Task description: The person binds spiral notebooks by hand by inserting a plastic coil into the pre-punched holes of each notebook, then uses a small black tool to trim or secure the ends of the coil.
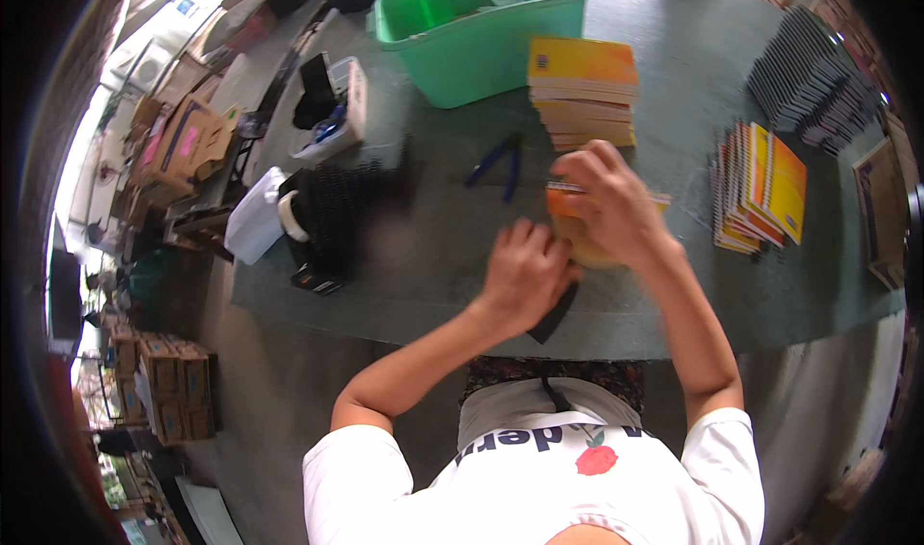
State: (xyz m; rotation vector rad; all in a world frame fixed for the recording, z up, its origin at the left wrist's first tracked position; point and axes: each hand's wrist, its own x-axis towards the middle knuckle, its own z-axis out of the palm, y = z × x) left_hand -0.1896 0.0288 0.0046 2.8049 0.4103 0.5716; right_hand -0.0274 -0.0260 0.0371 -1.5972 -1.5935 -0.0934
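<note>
This looks like a workshop. Stacks of yellow notebooks toward the right edge of the tabletop, pliers, and cardboard boxes piled beyond its left edge show it.

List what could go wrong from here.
The right hand, close to the uneven yellow stack, might knock it askew.
The left hand could snag on the blue-handled pliers lying just beyond it.
The dark flat piece near the table's front edge might get nudged off.
</note>
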